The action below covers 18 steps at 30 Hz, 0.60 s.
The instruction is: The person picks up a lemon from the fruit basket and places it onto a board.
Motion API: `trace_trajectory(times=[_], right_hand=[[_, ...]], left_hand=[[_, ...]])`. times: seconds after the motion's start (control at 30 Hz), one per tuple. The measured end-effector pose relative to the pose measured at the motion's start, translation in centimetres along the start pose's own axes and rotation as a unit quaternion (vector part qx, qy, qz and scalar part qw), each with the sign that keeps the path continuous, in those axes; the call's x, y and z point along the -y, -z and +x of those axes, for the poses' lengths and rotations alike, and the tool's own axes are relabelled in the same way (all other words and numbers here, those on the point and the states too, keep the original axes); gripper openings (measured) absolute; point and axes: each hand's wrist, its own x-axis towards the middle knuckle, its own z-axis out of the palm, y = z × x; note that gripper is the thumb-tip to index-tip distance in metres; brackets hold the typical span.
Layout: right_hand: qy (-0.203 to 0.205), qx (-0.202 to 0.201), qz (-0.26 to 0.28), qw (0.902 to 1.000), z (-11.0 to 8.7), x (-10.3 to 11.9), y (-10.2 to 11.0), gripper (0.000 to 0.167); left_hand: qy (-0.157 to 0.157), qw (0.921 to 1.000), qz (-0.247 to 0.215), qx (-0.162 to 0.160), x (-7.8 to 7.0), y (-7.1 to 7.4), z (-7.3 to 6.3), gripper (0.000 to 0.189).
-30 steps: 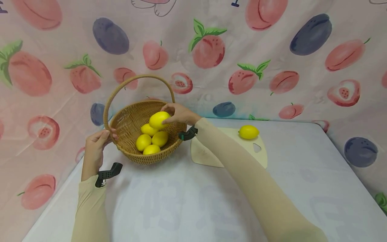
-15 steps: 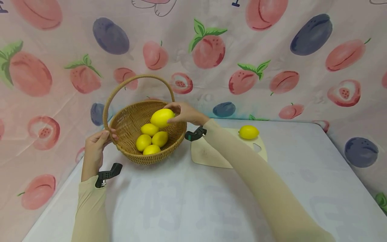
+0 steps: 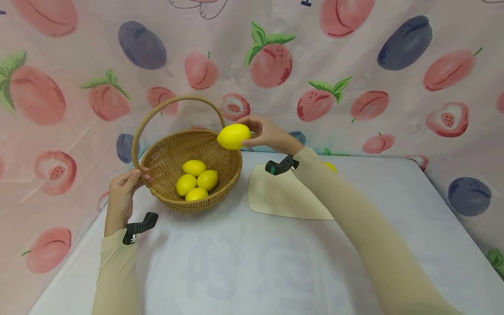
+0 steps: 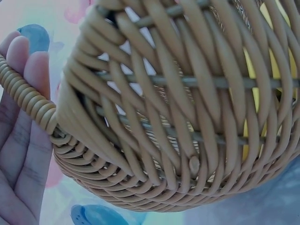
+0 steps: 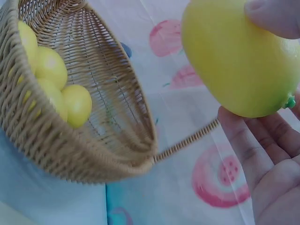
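My right hand (image 3: 269,133) pinches a yellow lemon (image 3: 234,136) between thumb and fingers, up at the right rim of the wicker basket (image 3: 232,175). In the right wrist view the held lemon (image 5: 239,56) shows a small green stem end. Several more lemons (image 3: 197,180) lie together in the bottom of the basket, which tilts with its opening toward me. At the basket's left side my left hand (image 3: 124,190) grips the foot of the arched handle (image 3: 135,144). The left wrist view shows fingers (image 4: 35,75) behind the wrapped handle (image 4: 28,96), beside the woven wall.
A cream cutting board (image 3: 283,197) lies on the white tablecloth right of the basket. Another lemon (image 3: 330,166) shows just past my right sleeve (image 3: 346,210), mostly hidden by it. Behind the table hangs a fruit-printed cloth (image 3: 271,65).
My right hand has lifted the lemon up and to the right, from over the basket's lemons to its right rim. My right sleeve now covers most of the board's lemon. The left hand stays put.
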Motion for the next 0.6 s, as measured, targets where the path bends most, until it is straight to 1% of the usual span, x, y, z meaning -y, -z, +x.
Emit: trace_trajectory(times=[0.1, 0.33, 0.4, 0.6], right_hand=[[0.007, -0.019, 0.001, 0.9998, -0.8, -0.6, 0.8, 0.049], [-0.006, -0.066, -0.004, 0.9978, -2.7, -2.7, 1.9, 0.052], [-0.006, -0.075, -0.002, 0.9972, -3.2, -3.5, 2.0, 0.052], [-0.013, -0.09, 0.007, 0.9958, -4.5, -6.2, 2.3, 0.053]], left_hand=[[0.002, 1.0, 0.003, -0.002, 0.0, 0.0, 0.0, 0.023], [0.003, 1.0, 0.005, -0.003, 0.0, 0.2, 0.0, 0.022], [0.005, 0.9999, 0.005, -0.009, 0.1, 0.1, 0.0, 0.022], [0.001, 1.0, 0.002, -0.005, 0.1, 0.1, 0.1, 0.022]])
